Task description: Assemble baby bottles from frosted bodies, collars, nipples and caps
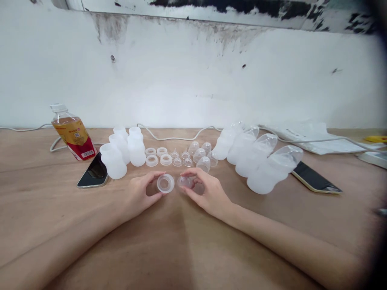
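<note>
Just above the table, my left hand [144,188] is closed on a whitish bottle collar ring [165,183], thumb and fingers at its sides and its round opening facing me. Opposite it, my right hand [207,191] pinches a clear bottle nipple [185,182], partly covered by the fingers. A small gap separates the two parts. Beyond my hands stand several more collar rings [166,160], several clear nipples [188,162] and several clear domed caps [203,164].
Frosted open bottles [113,163] stand at left, capped bottles [263,173] at right. Phones [94,171] lie on both sides. A drink bottle [74,135] stands far left. A white cable [178,138] and plastic bag [314,139] lie along the wall.
</note>
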`<act>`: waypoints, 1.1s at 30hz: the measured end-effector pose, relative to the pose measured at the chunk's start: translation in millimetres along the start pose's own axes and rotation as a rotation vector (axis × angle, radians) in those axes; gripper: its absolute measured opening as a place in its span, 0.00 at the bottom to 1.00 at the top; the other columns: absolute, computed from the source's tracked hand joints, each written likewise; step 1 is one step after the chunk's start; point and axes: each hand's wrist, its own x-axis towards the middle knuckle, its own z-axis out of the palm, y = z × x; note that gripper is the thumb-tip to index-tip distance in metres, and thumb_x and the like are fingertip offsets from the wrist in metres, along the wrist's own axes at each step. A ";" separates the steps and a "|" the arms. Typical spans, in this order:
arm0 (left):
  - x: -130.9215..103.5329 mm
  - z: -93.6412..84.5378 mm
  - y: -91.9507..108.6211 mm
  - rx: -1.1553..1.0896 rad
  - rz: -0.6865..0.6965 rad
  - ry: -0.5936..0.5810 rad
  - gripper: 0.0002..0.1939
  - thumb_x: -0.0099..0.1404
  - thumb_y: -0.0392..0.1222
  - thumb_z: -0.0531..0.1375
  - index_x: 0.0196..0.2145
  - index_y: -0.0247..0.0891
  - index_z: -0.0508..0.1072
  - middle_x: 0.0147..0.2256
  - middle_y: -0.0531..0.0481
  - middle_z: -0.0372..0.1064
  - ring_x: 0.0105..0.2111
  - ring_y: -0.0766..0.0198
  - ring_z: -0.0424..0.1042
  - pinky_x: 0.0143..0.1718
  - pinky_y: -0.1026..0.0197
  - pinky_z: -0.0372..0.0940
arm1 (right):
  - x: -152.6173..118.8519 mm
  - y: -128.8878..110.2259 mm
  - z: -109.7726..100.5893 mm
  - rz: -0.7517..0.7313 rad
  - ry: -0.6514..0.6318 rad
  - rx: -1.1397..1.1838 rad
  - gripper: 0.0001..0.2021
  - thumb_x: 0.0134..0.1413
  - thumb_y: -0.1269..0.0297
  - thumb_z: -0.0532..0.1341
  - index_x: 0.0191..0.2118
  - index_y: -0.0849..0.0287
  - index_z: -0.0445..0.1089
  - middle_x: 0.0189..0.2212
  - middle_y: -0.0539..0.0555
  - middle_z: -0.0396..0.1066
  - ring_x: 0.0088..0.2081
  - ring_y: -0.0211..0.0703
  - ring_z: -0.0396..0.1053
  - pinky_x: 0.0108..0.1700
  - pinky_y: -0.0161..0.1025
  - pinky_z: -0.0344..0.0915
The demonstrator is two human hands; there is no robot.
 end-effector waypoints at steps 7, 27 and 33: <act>0.0 2.4 6.6 0.026 0.006 -0.010 0.18 0.54 0.44 0.58 0.44 0.42 0.63 0.41 0.53 0.70 0.37 0.64 0.71 0.37 0.63 0.65 | 1.0 -8.0 3.0 -0.027 -0.023 0.011 0.14 0.51 0.68 0.57 0.46 0.58 0.62 0.35 0.54 0.67 0.34 0.37 0.66 0.36 0.35 0.65; -0.4 1.7 7.7 0.042 0.031 -0.024 0.18 0.55 0.43 0.59 0.45 0.43 0.62 0.39 0.54 0.71 0.36 0.64 0.71 0.36 0.62 0.64 | 13.7 -13.9 10.4 0.097 -0.001 0.152 0.06 0.51 0.71 0.56 0.36 0.58 0.67 0.30 0.50 0.67 0.30 0.34 0.65 0.32 0.33 0.64; -3.4 2.4 6.6 0.017 0.066 0.002 0.19 0.57 0.43 0.58 0.46 0.43 0.61 0.41 0.53 0.70 0.38 0.63 0.71 0.39 0.61 0.65 | 16.6 -15.7 15.5 0.164 0.034 0.191 0.07 0.49 0.69 0.58 0.37 0.59 0.64 0.35 0.52 0.65 0.34 0.36 0.64 0.31 0.33 0.64</act>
